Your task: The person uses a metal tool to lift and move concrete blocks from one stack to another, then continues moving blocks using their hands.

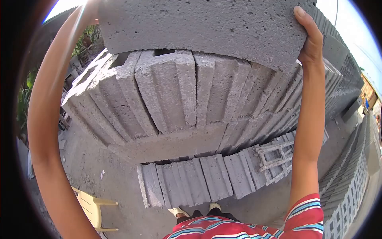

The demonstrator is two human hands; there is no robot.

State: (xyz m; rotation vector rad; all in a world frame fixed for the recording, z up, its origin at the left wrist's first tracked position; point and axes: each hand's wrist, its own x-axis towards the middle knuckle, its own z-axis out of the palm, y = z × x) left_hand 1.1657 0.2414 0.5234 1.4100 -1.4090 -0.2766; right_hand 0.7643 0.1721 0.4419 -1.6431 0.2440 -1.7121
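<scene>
A large grey concrete block [203, 30] fills the top of the view, raised over a stack of similar blocks. My right hand [310, 36] grips its right end, thumb pressed on the near face and the other fingers hidden behind. At the left end, my left hand [90, 15] is closed against the block's side, mostly cut off by the frame edge and glare. The held block's lower edge overlaps the top row of stacked blocks [165, 87], which stand side by side with grooved sides and hollow tops.
At my feet lies a low row of grey blocks [183, 181], with broken hollow pieces [274, 155] on its right end. A cream plastic chair [93, 211] stands at lower left. Another long block stack [346, 183] runs along the right. Plants [28, 85] grow at far left.
</scene>
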